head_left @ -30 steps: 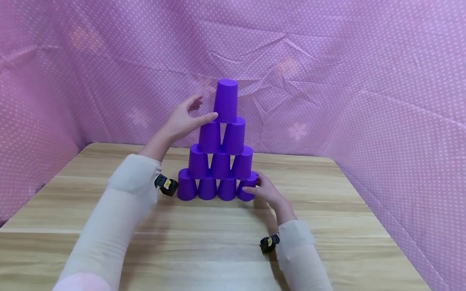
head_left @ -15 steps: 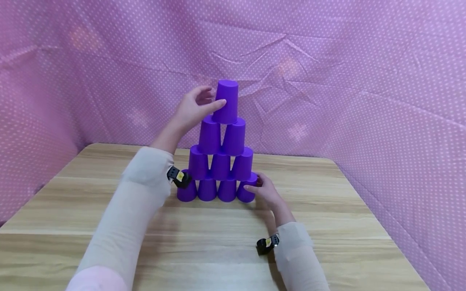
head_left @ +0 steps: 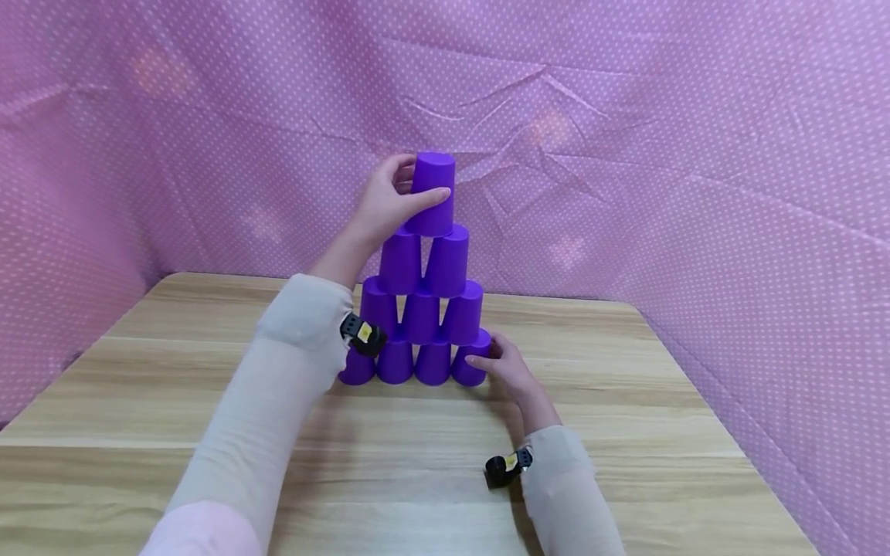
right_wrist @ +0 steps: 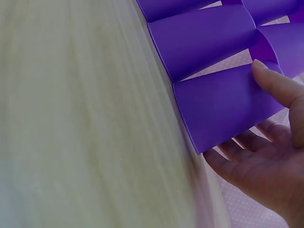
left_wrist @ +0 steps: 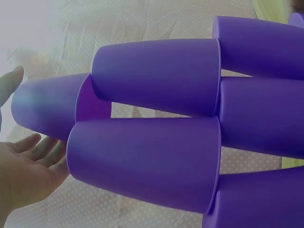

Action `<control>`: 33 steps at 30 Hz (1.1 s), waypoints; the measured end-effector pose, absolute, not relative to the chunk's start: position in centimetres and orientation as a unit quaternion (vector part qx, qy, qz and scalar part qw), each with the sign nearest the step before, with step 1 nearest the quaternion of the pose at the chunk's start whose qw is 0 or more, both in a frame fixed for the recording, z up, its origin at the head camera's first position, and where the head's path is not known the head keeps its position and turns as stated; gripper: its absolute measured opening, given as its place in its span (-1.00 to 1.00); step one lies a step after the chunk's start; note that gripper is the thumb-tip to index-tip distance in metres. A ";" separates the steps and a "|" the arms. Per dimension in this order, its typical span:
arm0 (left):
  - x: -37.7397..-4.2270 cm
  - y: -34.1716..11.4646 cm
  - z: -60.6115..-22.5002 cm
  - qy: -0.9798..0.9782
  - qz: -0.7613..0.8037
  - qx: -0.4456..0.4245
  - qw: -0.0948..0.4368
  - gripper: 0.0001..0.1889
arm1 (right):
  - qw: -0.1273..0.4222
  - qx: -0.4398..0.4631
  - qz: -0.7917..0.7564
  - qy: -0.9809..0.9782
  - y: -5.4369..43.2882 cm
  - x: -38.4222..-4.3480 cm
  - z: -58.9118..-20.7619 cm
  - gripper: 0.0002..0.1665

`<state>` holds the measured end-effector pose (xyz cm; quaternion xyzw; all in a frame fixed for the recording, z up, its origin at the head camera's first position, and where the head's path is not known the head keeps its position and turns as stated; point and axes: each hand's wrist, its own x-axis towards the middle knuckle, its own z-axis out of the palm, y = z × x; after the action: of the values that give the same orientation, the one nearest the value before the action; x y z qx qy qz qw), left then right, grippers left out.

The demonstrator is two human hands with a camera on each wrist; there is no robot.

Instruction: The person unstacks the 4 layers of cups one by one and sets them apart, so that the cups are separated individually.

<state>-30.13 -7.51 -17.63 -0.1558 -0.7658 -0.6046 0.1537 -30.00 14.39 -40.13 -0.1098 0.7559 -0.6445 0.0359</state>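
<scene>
Pink dotted backdrop (head_left: 626, 116) hung behind the wood table (head_left: 417, 471) and purple cup pyramid (head_left: 421, 316). Left hand (head_left: 387, 199) had just closed in from 9 o'clock, so the top cup (head_left: 434, 174), at 12, sat inside its wide thumb-finger span; contact unclear. Forearm rose from 7. Right hand (head_left: 513, 369) held the bottom-row end cup (head_left: 467, 376) at 4.

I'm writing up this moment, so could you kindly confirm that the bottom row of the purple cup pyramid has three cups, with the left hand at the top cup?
Not quite: the bottom row has four cups, as the head view shows, the leftmost cup partly hidden behind the left wrist camera. The left hand is indeed at the top cup.
</scene>
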 end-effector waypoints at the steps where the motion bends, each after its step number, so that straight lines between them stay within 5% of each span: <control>1: -30.2 -7.4 -17.6 -0.764 -0.607 -0.157 0.155 -0.28 | 0.036 -0.110 -0.647 0.754 14.4 -30.1 -40.3 -0.38; 33: -31.2 -7.3 -18.0 -0.779 -0.586 -0.140 0.173 -0.33 | 0.011 -0.076 -0.701 0.709 14.2 -31.0 -42.6 -0.39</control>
<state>-31.19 -7.27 -18.04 -0.1400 -0.7793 -0.5859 0.1729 -31.00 14.24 -42.63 -0.0755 0.7093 -0.7008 0.0111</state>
